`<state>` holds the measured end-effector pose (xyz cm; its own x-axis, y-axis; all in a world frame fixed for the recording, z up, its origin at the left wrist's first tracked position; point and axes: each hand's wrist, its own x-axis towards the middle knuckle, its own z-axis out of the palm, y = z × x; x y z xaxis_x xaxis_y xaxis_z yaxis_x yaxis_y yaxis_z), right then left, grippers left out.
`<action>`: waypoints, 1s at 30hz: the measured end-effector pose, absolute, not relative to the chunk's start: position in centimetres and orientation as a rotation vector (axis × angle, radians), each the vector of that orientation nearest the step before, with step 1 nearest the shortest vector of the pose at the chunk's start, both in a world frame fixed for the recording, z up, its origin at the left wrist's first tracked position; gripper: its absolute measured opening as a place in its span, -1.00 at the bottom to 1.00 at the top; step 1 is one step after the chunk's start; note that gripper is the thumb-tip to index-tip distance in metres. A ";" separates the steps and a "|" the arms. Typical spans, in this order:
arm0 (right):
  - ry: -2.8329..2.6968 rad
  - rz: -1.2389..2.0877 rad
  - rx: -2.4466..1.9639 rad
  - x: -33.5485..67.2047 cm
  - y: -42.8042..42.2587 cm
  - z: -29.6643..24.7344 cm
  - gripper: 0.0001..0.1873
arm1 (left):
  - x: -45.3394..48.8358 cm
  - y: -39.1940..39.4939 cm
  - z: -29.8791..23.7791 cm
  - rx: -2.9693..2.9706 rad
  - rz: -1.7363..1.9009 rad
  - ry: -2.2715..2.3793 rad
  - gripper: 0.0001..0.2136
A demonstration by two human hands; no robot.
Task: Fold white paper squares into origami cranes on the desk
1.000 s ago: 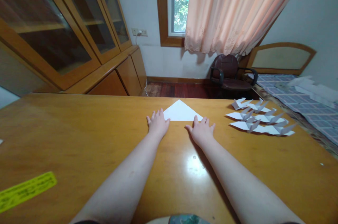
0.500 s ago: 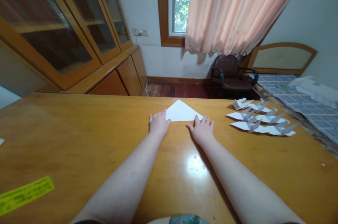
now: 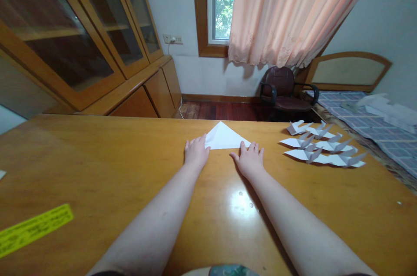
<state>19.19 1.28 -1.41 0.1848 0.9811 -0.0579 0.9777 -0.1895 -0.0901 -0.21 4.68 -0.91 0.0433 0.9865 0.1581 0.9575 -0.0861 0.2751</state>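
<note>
Left hand [image 3: 196,152]: at eight o'clock, touching white paper triangle [image 3: 224,139]; pinching or not, cannot tell. Triangle: on wooden table [image 3: 130,167], apex at twelve. Right hand [image 3: 249,159]: four-o'clock corner, spread, ungripping. Paper cranes [image 3: 326,146]: three o'clock.

The white paper [image 3: 226,138] makes a broad triangle — peak toward the far edge of the wooden table [image 3: 130,172], long straight side nearest the person. Its left part looks shaded and slightly bent, that corner hidden by the left hand [image 3: 196,152] — the slim right corner meets the right hand's [image 3: 249,159] fingers.
</note>
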 end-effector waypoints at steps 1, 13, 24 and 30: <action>-1.977 0.161 -2.389 19.2 1.3 -1.5 -0.16 | -0.2 4.7 -0.8 2.204 0.471 2.068 -0.50; -1.872 0.114 -2.109 19.6 2.0 -2.1 -0.11 | -0.6 4.2 0.4 2.180 0.675 2.108 -0.84; -2.042 -0.141 -1.838 18.9 0.5 0.0 -0.35 | 0.6 3.4 0.7 2.405 0.497 1.733 -0.78; -2.268 0.087 -1.782 19.7 1.2 -0.5 -0.55 | 0.9 3.7 -0.1 2.549 0.469 1.383 -0.78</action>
